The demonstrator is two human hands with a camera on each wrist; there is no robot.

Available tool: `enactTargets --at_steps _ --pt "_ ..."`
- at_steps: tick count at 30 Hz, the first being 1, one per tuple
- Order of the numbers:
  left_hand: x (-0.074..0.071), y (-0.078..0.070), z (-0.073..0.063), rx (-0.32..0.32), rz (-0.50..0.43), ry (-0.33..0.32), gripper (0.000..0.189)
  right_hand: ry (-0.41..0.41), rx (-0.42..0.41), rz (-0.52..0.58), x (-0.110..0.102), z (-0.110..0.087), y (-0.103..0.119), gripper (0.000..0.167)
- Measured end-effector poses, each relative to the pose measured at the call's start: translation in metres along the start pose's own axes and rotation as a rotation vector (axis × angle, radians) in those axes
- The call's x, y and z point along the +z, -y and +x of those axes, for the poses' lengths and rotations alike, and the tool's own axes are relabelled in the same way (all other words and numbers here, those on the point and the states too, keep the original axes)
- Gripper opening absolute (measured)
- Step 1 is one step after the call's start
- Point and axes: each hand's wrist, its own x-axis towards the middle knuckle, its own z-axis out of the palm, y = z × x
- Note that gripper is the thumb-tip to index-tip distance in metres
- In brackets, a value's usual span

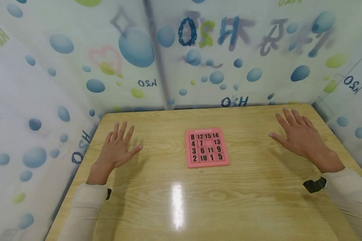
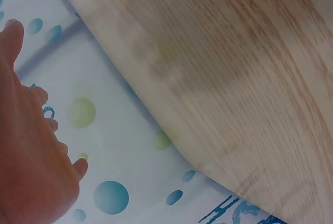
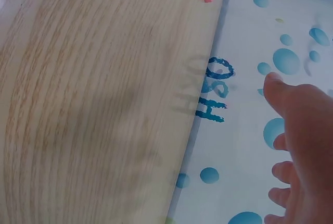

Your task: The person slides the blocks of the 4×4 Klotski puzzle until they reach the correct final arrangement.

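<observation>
The left hand [image 1: 116, 149] is hovering, fingers [image 1: 121, 131] standing apart and thumb [image 1: 135, 150] pointing inward — the right hand [image 1: 303, 139] is hovering likewise — while the left forearm [image 1: 83, 209] and right forearm [image 1: 351, 192] are slanting forward.

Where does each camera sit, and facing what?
Head: worn there, looking forward and down at a pink square number puzzle; left hand, right hand show.
Left wrist: worn there, facing pale wooden table, blue-spotted white wall; left hand shows.
Right wrist: likewise, facing both; right hand shows.
Shared: head and right wrist show the puzzle.
</observation>
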Motion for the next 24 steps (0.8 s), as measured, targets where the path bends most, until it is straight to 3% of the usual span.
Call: enactTargets --at_steps 14,24 --pt "0.0000 -0.0029 -0.0045 0.009 0.000 0.008 0.086 0.000 -0.010 -0.007 0.0078 0.0020 -0.0008 0.079" --pt "0.0029 -0.0068 -0.0010 0.027 -0.026 0.021 0.091 0.044 -0.005 0.029 0.0086 0.0065 0.0069 0.080"
